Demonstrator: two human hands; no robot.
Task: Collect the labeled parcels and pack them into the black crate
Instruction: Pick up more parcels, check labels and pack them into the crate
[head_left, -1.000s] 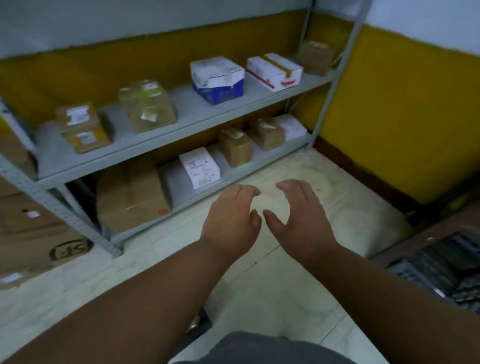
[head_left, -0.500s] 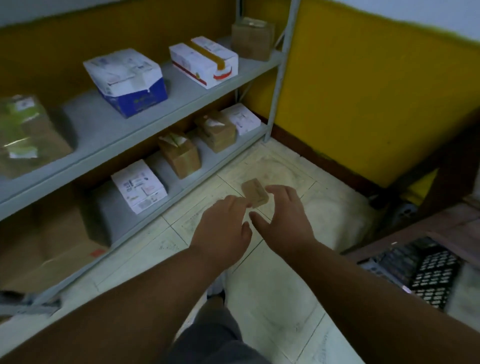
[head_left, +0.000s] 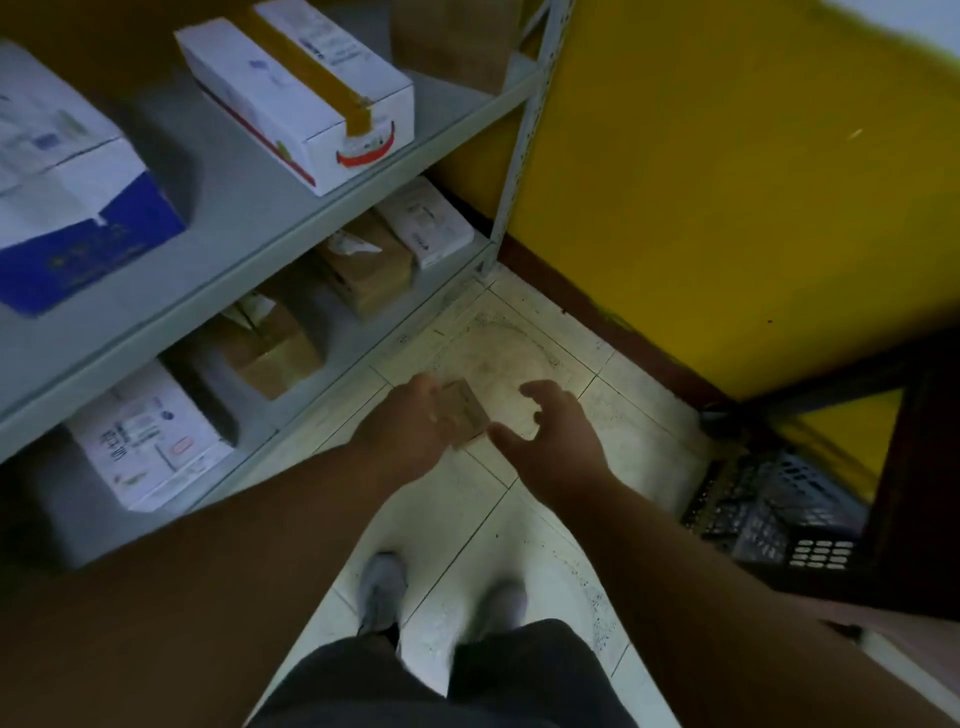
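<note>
Between shelf (head_left: 291, 244) and black crate (head_left: 779, 514), small brown parcel (head_left: 464, 410) gripped in left hand (head_left: 410, 436), right hand (head_left: 556, 441) spread open and empty alongside, probably ready to steady it toward the crate.

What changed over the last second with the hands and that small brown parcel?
A second ago both hands were empty. Now the left hand holds the small brown parcel, while the right hand is open beside it, apart from it. The view has swung right and down, bringing the black crate closer. The boxes on the shelf stayed put.
</note>
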